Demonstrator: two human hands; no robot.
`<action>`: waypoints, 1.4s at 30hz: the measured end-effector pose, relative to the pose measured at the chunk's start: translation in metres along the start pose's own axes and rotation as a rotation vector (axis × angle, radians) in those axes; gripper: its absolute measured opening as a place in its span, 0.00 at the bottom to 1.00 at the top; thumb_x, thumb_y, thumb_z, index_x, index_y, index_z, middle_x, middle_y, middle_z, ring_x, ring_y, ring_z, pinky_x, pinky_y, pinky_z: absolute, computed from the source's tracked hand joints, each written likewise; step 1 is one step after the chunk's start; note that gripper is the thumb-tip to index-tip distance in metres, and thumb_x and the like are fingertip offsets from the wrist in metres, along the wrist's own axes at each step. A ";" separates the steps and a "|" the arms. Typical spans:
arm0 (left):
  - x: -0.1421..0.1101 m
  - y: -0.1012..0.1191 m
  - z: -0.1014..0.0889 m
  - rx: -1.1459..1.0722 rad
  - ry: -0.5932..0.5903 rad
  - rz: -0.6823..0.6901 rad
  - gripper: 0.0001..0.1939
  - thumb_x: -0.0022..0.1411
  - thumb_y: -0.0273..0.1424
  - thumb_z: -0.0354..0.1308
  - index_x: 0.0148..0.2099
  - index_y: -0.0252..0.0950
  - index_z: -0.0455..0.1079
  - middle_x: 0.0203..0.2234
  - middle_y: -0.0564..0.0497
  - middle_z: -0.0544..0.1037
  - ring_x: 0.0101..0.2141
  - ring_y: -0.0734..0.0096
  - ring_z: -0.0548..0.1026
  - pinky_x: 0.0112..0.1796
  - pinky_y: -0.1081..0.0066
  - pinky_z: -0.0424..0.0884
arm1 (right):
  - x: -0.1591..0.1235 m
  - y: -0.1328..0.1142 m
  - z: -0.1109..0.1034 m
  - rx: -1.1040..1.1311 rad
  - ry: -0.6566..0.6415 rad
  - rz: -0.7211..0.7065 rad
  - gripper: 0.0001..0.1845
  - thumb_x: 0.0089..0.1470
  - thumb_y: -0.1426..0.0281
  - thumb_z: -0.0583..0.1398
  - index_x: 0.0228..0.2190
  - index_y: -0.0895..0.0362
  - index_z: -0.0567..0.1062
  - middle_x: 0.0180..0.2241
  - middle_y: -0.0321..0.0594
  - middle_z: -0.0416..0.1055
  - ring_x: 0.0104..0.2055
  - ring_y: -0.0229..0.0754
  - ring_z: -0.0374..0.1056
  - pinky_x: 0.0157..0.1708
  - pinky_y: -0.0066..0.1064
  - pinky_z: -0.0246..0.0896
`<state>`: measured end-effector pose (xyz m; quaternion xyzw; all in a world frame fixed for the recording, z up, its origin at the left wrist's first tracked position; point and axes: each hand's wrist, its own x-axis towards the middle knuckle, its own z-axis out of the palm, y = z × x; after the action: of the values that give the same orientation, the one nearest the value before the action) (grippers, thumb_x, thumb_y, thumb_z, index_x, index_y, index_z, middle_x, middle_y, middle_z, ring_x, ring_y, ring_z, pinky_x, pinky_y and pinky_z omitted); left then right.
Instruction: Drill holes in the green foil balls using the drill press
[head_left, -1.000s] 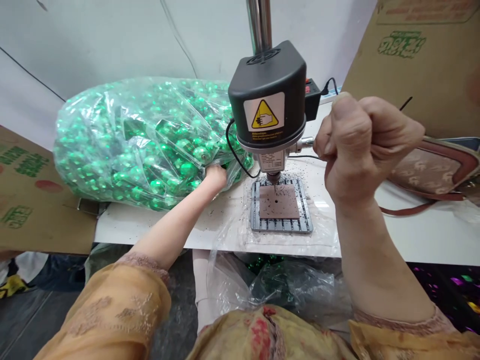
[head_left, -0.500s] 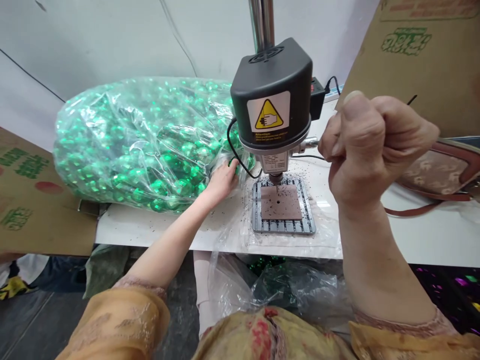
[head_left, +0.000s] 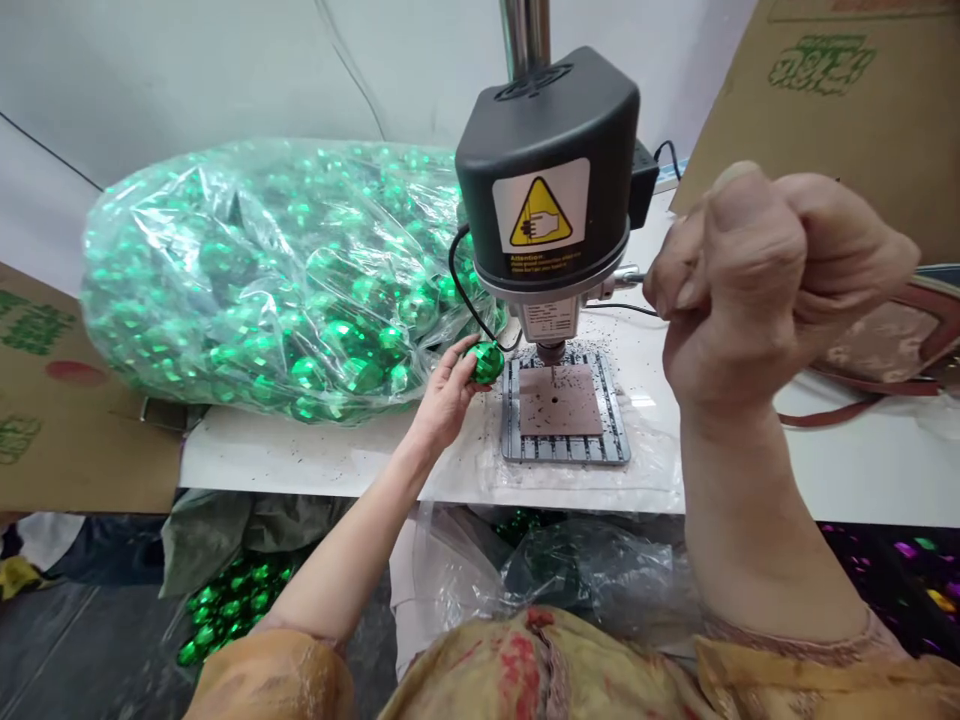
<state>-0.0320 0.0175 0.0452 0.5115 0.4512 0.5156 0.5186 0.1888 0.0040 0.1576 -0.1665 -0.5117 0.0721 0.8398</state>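
Observation:
My left hand (head_left: 445, 397) grips a shiny green faceted ball (head_left: 485, 362) between thumb and fingers, just left of the drill press base. The drill press (head_left: 546, 180) has a dark head with a yellow warning label. Under its chuck (head_left: 551, 353), a brown board (head_left: 574, 412) with a small hole lies on the slotted metal base (head_left: 511, 430). Dark shavings are scattered over both. My right hand (head_left: 750, 280) is wrapped round the press's feed handle (head_left: 628, 279), most of which the fist hides. To the left lies a clear plastic bag (head_left: 225, 230) full of similar green balls.
Cardboard boxes stand at the left (head_left: 67, 400) and right (head_left: 825, 130). A brown bag (head_left: 885, 330) with a strap rests on the white table (head_left: 750, 470). More green balls (head_left: 232, 600) lie low at the left, and crumpled clear plastic (head_left: 592, 570) hangs over my lap.
My left hand has come out from the bag's edge towards me, now with a green ball in its fingers. My right hand stays closed on the handle. The view has shifted slightly.

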 end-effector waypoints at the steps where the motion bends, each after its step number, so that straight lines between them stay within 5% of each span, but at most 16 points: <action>1: -0.003 -0.004 0.003 0.028 -0.021 -0.010 0.27 0.59 0.45 0.65 0.57 0.41 0.69 0.40 0.50 0.78 0.35 0.72 0.75 0.34 0.73 0.71 | 0.000 0.000 0.000 0.006 0.003 -0.008 0.25 0.59 0.69 0.61 0.14 0.55 0.58 0.13 0.28 0.50 0.15 0.28 0.49 0.18 0.31 0.42; 6: -0.005 -0.024 0.014 0.221 -0.065 0.033 0.29 0.49 0.41 0.74 0.50 0.38 0.69 0.37 0.52 0.77 0.37 0.71 0.74 0.40 0.71 0.69 | 0.000 0.000 0.000 0.052 -0.029 -0.034 0.24 0.59 0.72 0.59 0.15 0.57 0.57 0.14 0.28 0.51 0.15 0.26 0.50 0.18 0.28 0.41; 14: 0.005 -0.042 0.023 0.370 -0.248 0.126 0.27 0.54 0.40 0.72 0.52 0.37 0.70 0.43 0.47 0.78 0.42 0.66 0.76 0.44 0.67 0.70 | -0.001 -0.005 0.001 0.049 -0.011 0.012 0.24 0.59 0.71 0.60 0.16 0.58 0.57 0.14 0.27 0.49 0.16 0.24 0.52 0.20 0.26 0.40; 23: 0.009 -0.036 0.034 0.590 -0.349 0.228 0.24 0.55 0.37 0.70 0.53 0.38 0.72 0.46 0.46 0.79 0.45 0.62 0.76 0.47 0.64 0.71 | -0.002 -0.007 0.000 -0.050 -0.027 0.025 0.27 0.60 0.66 0.60 0.16 0.56 0.52 0.15 0.29 0.46 0.16 0.27 0.50 0.19 0.30 0.41; 38: -0.007 -0.065 0.058 0.544 -0.170 0.354 0.27 0.55 0.40 0.71 0.54 0.39 0.69 0.49 0.45 0.77 0.51 0.56 0.75 0.53 0.55 0.71 | -0.002 -0.016 -0.003 -0.139 -0.062 0.153 0.30 0.57 0.56 0.62 0.16 0.55 0.52 0.16 0.31 0.45 0.18 0.31 0.50 0.21 0.32 0.46; 42: -0.012 -0.068 0.061 0.475 -0.161 0.300 0.26 0.60 0.44 0.67 0.56 0.39 0.68 0.52 0.43 0.76 0.52 0.56 0.75 0.55 0.55 0.70 | -0.002 -0.013 0.000 -0.083 -0.041 0.092 0.26 0.59 0.64 0.61 0.17 0.55 0.53 0.15 0.30 0.46 0.17 0.30 0.50 0.21 0.32 0.45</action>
<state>0.0326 0.0056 -0.0190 0.7188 0.4360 0.4242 0.3367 0.1874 -0.0089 0.1606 -0.2229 -0.5233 0.0928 0.8172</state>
